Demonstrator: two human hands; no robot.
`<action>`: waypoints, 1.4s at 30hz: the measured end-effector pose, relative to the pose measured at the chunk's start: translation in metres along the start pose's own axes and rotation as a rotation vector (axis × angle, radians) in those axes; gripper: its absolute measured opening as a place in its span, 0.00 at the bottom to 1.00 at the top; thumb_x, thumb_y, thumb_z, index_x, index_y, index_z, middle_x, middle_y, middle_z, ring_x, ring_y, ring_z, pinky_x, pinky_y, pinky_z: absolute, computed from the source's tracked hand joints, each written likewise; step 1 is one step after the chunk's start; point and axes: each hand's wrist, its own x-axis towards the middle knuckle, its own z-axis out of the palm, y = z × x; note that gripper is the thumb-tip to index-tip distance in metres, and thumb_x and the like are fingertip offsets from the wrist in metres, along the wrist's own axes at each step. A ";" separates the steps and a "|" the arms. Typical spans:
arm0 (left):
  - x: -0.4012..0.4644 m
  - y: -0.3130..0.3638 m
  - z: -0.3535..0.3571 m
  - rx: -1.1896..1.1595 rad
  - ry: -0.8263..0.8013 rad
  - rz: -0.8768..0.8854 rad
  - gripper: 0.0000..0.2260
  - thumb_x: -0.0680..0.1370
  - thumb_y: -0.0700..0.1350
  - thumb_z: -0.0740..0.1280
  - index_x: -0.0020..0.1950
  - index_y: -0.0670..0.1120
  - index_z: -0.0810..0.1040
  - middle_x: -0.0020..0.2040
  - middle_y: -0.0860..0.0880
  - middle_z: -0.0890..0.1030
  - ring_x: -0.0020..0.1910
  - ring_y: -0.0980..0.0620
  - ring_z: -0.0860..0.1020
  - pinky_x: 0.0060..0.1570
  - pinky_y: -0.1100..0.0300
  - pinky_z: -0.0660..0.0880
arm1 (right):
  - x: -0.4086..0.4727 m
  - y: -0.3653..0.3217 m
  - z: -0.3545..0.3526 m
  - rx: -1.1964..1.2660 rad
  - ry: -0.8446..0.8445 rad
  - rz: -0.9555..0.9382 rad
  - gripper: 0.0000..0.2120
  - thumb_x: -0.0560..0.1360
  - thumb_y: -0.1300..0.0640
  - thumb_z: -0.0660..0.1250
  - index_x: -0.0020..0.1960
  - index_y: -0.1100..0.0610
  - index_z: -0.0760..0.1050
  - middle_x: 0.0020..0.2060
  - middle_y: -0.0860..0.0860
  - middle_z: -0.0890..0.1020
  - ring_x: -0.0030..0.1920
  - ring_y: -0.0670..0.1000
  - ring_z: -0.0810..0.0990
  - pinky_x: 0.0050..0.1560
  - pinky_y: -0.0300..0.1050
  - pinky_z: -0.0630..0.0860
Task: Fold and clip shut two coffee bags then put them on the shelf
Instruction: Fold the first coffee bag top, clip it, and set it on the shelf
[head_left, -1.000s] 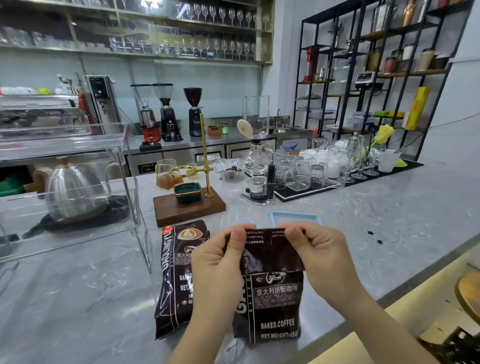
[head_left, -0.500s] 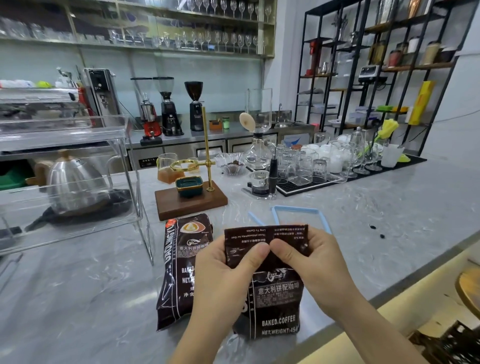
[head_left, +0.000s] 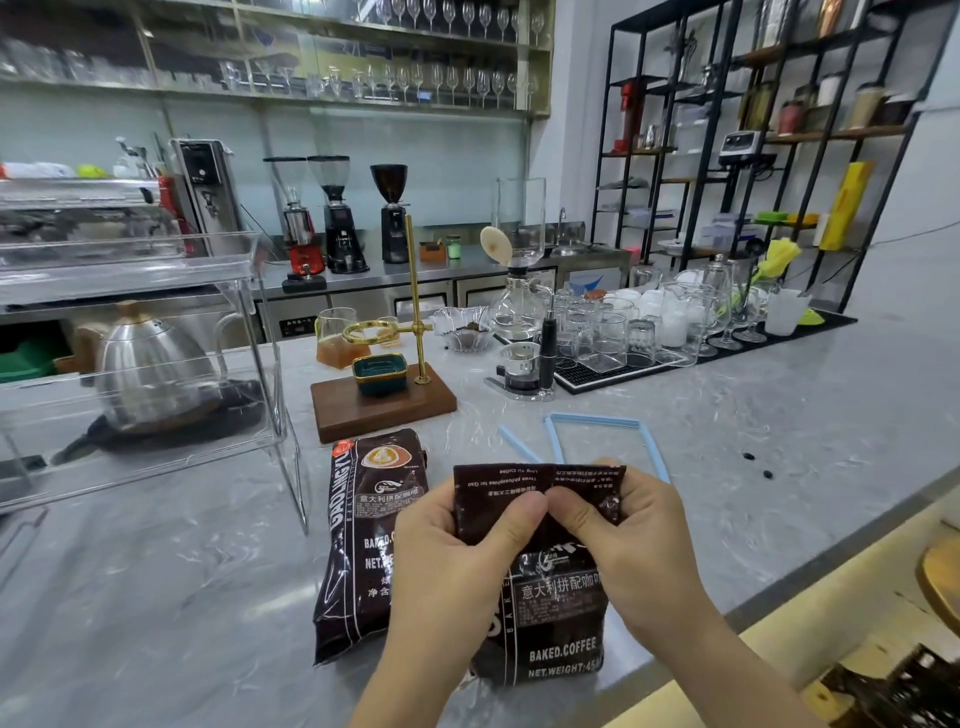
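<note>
Two dark brown coffee bags lie on the grey marble counter (head_left: 779, 415). The right bag (head_left: 556, 623) sits in front of me with its top flap folded over toward me. My left hand (head_left: 457, 561) and my right hand (head_left: 628, 535) both pinch that flap, thumbs meeting at its middle. The left bag (head_left: 363, 530) lies flat beside it, untouched. Two light blue clips lie just behind the bags: an opened one (head_left: 602, 431) forming a wide U, and a second one (head_left: 517, 441), partly hidden by the flap.
A clear acrylic shelf (head_left: 156, 364) with a steel kettle behind it stands at the left. A wooden drip stand (head_left: 384, 400) sits behind the bags. Several glasses on a black mat (head_left: 623, 371) fill the back right. Two coffee beans (head_left: 756, 464) lie on the counter.
Both hands have brought their thumbs together at the middle of the folded flap and pressed the fold down. The view has tilted slightly downward.
</note>
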 end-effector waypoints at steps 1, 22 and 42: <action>-0.001 0.000 0.000 0.019 -0.005 0.015 0.05 0.64 0.40 0.78 0.37 0.48 0.87 0.36 0.46 0.88 0.36 0.50 0.87 0.36 0.57 0.83 | 0.000 0.000 0.000 -0.005 0.002 -0.008 0.05 0.63 0.54 0.75 0.36 0.54 0.83 0.34 0.57 0.86 0.37 0.58 0.86 0.41 0.55 0.83; -0.006 -0.007 0.005 0.056 0.103 0.112 0.07 0.72 0.39 0.74 0.35 0.47 0.83 0.30 0.53 0.86 0.29 0.62 0.83 0.30 0.71 0.76 | -0.004 0.000 0.001 0.063 -0.063 0.006 0.04 0.66 0.58 0.72 0.40 0.55 0.85 0.38 0.55 0.88 0.40 0.54 0.88 0.40 0.42 0.82; -0.011 -0.007 0.004 -0.031 0.093 0.093 0.06 0.64 0.41 0.75 0.34 0.52 0.87 0.33 0.50 0.88 0.32 0.57 0.86 0.32 0.69 0.78 | -0.008 0.004 0.000 0.051 -0.030 -0.002 0.04 0.64 0.58 0.73 0.38 0.58 0.84 0.34 0.56 0.87 0.36 0.52 0.87 0.37 0.39 0.81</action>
